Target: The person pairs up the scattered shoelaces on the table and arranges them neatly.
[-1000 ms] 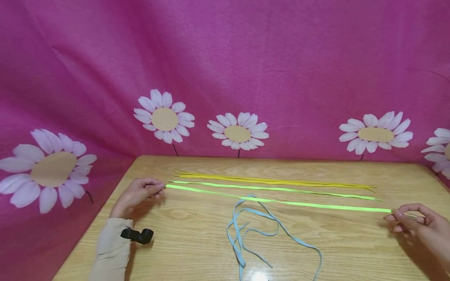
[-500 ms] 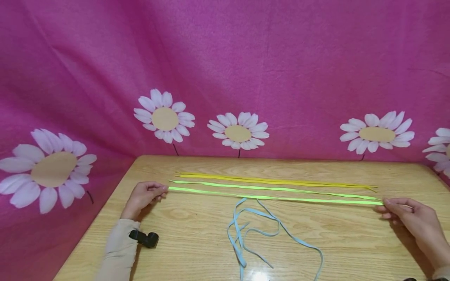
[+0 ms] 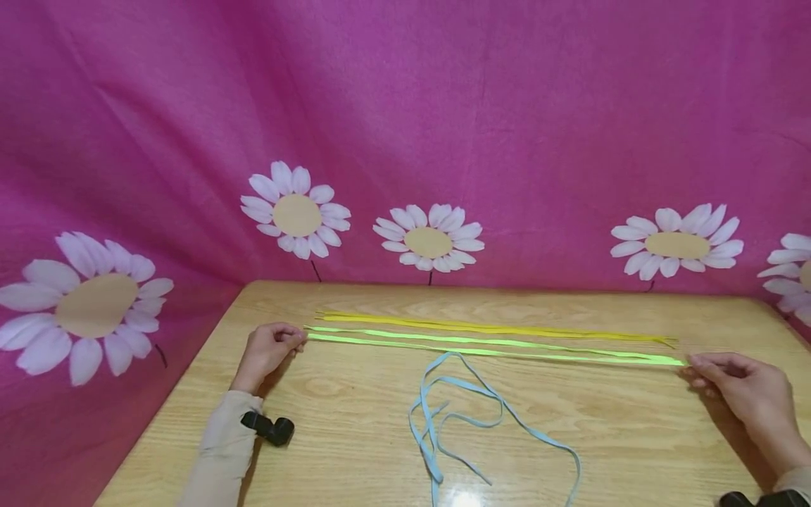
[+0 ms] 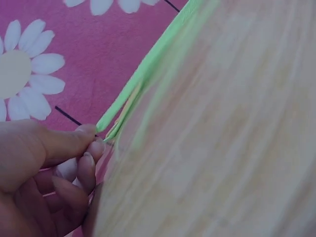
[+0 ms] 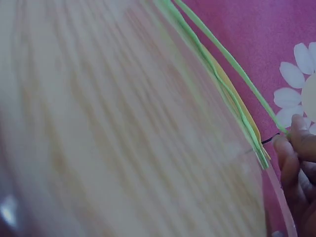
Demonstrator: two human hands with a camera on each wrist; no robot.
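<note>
A bright green shoelace [image 3: 393, 343] stretches straight across the table between my two hands. My left hand [image 3: 269, 350] pinches its left end between thumb and forefinger; my right hand [image 3: 744, 387] pinches the right end the same way. Just behind it lies a second green shoelace [image 3: 469, 340], roughly parallel and close, nearly meeting the held one at the right. In the right wrist view the held green shoelace [image 5: 232, 64] runs apart from the lying ones. Farther back lie yellow shoelaces [image 3: 494, 326], side by side. A light blue shoelace [image 3: 462, 384] lies in loose loops in front.
The wooden table [image 3: 329, 436] ends at the back against a pink cloth [image 3: 538, 141] printed with white daisies. A black wrist camera [image 3: 269, 428] sits on my left sleeve, and another black device [image 3: 763, 498] shows at my right wrist.
The held green shoelace has moved back, its right end most, and now lies close alongside the other green one. My right hand has moved left and away from me; my left hand has shifted slightly right.
</note>
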